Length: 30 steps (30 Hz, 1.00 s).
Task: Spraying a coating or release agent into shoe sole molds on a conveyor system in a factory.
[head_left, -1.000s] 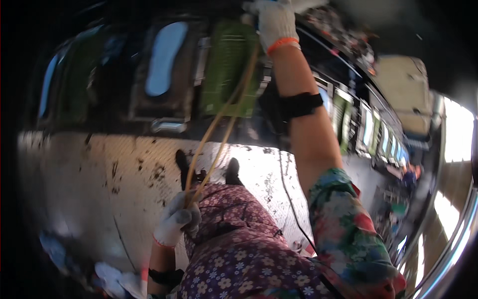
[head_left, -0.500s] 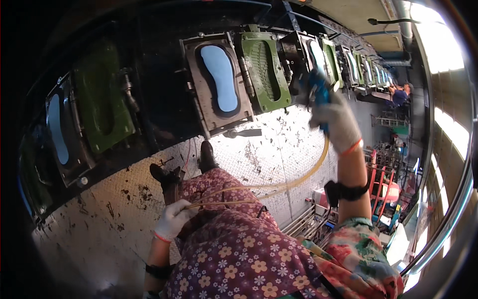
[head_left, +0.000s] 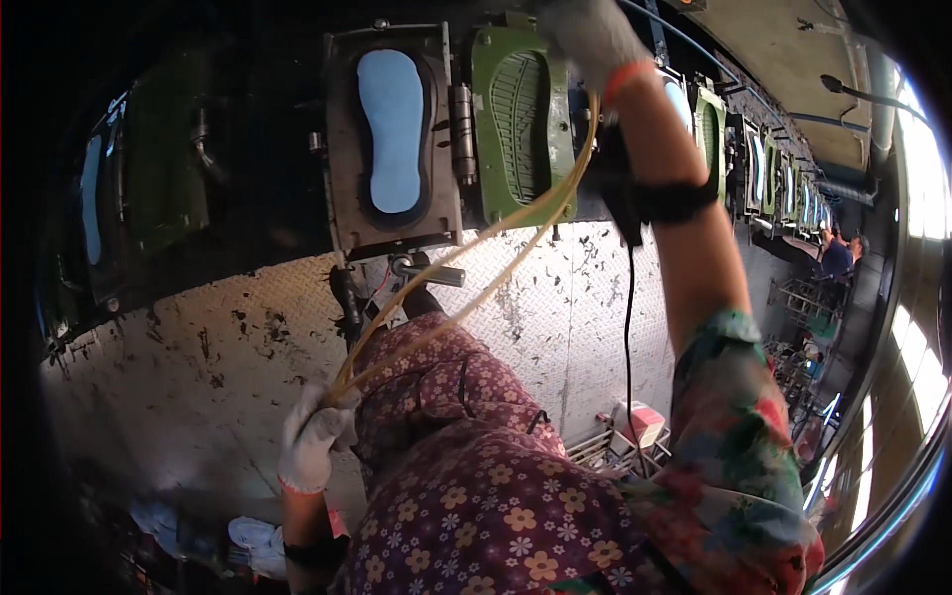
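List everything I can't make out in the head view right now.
All in the head view:
- Right hand: blurred at the dark top edge; whatever it holds is unclear.
- Tan hoses: upper ends lost behind the right hand; the gripped part covered by the left hand.
- Far-left green mould: details sunk in shadow.
- Distant co-worker: too small to read any action.

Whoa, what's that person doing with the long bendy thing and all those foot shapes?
The person's left hand, in a white glove, grips a tan hose. The hose runs up in two strands toward the gloved right hand, which is raised by a green mould. That hand is too blurred to tell what it holds. The green mould has a foot-shaped hollow. Left of it, a blue foot-shaped piece lies in a dark metal plate.
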Tool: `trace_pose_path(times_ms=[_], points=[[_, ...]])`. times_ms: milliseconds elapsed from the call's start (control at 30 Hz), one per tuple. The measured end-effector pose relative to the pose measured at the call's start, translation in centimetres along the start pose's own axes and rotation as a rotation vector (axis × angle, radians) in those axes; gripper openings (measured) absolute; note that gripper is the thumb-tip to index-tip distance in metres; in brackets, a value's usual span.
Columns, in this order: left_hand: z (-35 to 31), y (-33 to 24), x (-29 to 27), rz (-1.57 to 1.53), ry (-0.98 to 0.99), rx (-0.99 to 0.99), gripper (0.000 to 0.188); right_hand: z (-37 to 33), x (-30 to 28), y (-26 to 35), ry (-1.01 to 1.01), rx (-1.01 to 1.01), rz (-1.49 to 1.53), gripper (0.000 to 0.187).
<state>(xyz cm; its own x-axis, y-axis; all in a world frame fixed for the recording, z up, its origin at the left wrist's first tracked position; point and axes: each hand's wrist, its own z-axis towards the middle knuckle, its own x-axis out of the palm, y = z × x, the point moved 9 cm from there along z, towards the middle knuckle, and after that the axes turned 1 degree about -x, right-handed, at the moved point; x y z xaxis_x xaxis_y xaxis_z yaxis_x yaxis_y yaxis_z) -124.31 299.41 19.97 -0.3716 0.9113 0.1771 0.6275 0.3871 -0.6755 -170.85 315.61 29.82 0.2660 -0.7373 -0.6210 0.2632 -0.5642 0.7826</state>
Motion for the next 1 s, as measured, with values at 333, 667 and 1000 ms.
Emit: trace_pose_path(times_ms=[333,667,1000], points=[[2.6,0.0,6.1,-0.057,0.103,0.144,0.047,-6.6,-6.7,-10.5,0.412,0.318,-0.027,0.071],[4.2,4.8,10.6,-0.072,0.176,0.062,0.027,-13.2,-5.4,-17.6,0.182,0.575,0.747,0.078],[5.8,-2.5,20.1,0.907,0.128,0.440,0.028,-12.1,-12.9,-16.1,0.016,0.142,1.640,0.053]])
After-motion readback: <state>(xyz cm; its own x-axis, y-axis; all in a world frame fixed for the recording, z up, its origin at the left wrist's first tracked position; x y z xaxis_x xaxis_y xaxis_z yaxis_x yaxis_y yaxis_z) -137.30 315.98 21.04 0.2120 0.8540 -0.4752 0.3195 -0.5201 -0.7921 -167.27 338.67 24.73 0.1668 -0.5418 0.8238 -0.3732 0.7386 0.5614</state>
